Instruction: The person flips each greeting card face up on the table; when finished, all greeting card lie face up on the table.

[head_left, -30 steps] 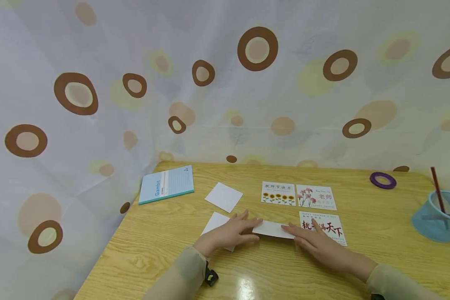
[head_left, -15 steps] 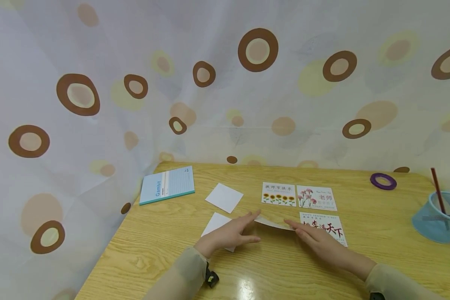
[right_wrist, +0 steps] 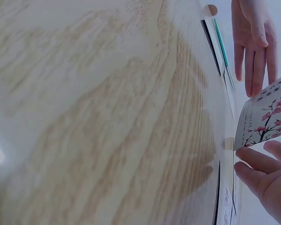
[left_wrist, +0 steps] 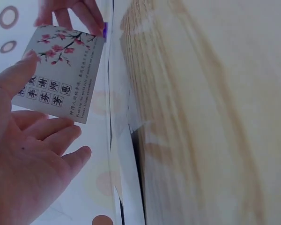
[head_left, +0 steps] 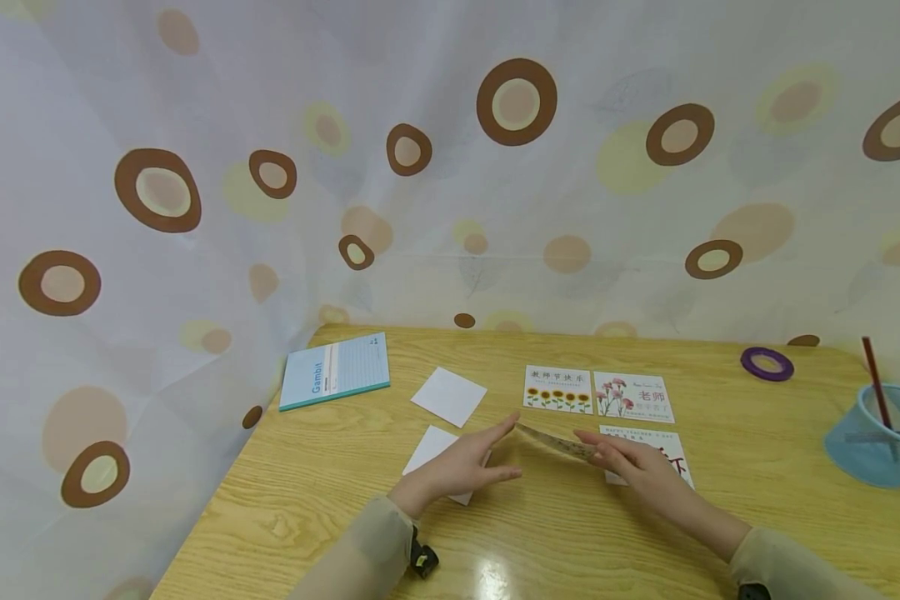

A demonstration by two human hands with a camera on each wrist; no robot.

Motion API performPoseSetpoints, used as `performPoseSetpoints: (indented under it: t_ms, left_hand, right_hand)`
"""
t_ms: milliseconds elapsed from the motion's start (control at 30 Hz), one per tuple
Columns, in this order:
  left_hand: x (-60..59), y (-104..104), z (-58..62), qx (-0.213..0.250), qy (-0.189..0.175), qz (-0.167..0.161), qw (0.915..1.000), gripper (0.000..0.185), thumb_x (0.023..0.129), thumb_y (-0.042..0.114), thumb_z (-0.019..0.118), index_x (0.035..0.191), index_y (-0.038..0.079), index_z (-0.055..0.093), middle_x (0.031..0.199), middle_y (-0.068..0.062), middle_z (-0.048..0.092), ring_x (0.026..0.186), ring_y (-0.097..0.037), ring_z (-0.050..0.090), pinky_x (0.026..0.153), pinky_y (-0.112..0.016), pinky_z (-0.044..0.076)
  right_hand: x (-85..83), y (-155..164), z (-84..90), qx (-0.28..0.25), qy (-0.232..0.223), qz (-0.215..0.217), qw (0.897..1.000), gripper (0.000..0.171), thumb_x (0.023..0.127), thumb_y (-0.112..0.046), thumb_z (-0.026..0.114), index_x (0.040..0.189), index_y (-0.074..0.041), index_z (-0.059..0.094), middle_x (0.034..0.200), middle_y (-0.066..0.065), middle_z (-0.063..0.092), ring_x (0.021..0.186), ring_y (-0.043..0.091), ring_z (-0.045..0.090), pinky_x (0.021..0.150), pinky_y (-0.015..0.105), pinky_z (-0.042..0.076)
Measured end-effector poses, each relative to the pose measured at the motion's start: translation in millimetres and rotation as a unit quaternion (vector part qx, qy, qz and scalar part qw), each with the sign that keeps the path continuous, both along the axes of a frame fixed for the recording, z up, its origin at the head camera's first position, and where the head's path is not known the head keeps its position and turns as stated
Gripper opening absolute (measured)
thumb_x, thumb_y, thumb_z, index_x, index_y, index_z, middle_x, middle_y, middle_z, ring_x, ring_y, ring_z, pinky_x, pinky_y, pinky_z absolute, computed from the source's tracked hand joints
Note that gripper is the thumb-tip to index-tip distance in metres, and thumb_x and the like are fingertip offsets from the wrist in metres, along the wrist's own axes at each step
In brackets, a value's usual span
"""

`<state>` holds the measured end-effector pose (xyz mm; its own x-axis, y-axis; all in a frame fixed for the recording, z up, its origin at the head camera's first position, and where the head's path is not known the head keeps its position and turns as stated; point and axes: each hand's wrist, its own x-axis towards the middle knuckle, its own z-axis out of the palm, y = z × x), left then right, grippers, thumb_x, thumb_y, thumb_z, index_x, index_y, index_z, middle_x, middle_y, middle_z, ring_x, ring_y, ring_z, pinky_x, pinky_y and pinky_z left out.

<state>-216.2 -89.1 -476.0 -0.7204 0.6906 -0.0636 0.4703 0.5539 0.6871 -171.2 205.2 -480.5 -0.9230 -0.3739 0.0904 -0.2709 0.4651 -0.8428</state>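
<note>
A greeting card (head_left: 558,443) with pink blossoms and Chinese characters is held tilted above the table between both hands. My right hand (head_left: 652,479) pinches its right end between thumb and fingers. On the other side, the fingertips of my left hand (head_left: 453,465) touch the card's edge, fingers fairly straight and thumb apart from it. In the left wrist view the printed face of the card (left_wrist: 61,75) shows fully. A white card (head_left: 423,446) lies partly under my left hand, and a card with red characters (head_left: 678,477) is partly covered by my right hand.
Farther back lie another white card (head_left: 448,397), a sunflower card (head_left: 558,389) and a carnation card (head_left: 633,397). A blue notebook (head_left: 335,371) is at the left; a purple ring (head_left: 767,364) and a blue cup (head_left: 862,450) holding sticks stand right. A patterned curtain (head_left: 450,192) borders the table.
The held card has turned from its white side lying nearly flat to a steep tilt, its printed side now showing. My right fingers have bent more around its end; my left hand barely moved.
</note>
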Motion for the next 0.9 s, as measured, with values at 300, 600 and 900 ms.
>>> performPoseSetpoints:
  t_ms: [300,600,900]
  left_hand:
    - [0.8,-0.1,0.3,0.009,-0.006,0.002,0.9999,0.079,0.1,0.042,0.057,0.16,0.017,0.013,0.165,-0.001,0.021,0.149,-0.023,0.03,0.118,-0.041,0.033]
    - [3.6,0.5,2.5,0.043,-0.027,0.009,0.9986,0.077,0.099,0.041,0.058,0.16,0.025,0.013,0.163,0.002,0.024,0.148,-0.018,0.032,0.12,-0.043,0.03]
    - [2.5,2.8,-1.5,0.07,-0.046,0.011,0.9964,0.076,0.1,0.033,0.059,0.16,0.027,0.013,0.163,0.004,0.023,0.145,-0.017,0.037,0.119,-0.042,0.031]
  right_hand:
    - [-1.7,0.8,4.9,-0.061,-0.063,-0.036,0.995,0.047,0.109,-0.033,0.036,0.141,-0.004,0.055,0.146,0.03,0.046,0.111,0.036,0.067,0.088,0.037,0.058]
    - [-3.1,-0.1,8.6,-0.059,-0.07,-0.107,0.99,0.051,0.108,-0.032,0.04,0.135,0.009,0.054,0.126,0.035,0.06,0.091,0.021,0.075,0.078,0.032,0.061]
    - [-5.2,-0.4,8.4,-0.082,-0.1,-0.132,0.983,0.055,0.109,-0.032,0.038,0.139,0.013,0.046,0.125,0.038,0.057,0.085,0.021,0.076,0.074,0.036,0.061]
